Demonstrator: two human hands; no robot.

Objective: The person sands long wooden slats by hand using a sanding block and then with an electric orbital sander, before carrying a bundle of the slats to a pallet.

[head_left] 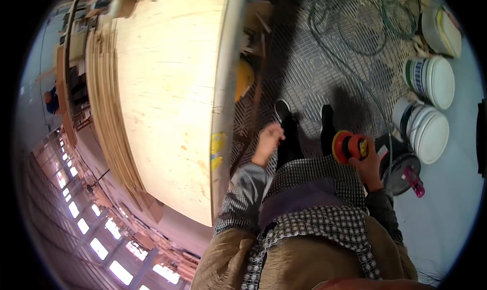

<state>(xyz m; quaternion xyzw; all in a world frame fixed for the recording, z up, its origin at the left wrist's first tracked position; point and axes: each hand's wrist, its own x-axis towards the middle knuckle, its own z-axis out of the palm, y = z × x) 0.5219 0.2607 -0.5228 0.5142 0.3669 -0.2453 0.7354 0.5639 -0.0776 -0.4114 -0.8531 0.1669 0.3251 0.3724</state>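
Observation:
My right hand [369,162] grips a red and orange pneumatic disc sander [348,147], held by my right side above the matted floor, its round pad turned to the left. My left hand [271,138] hangs half curled in front of the bench edge; whether it holds anything small cannot be told. To the left lies a large pale plywood sheet [171,100] on the workbench, with faint marks on its face. Yellow gloves or cloths [217,149] rest at the bench's near edge, partly blurred. A green air hose [355,75] runs over the floor towards the sander's side.
Long wood strips [104,100] lie along the sheet's far side. White lidded buckets [430,134] and a black bucket [405,172] bearing a pink-handled tool [414,181] line the right. Hose coils [399,20] lie on the slatted mat. A person [52,100] is far left.

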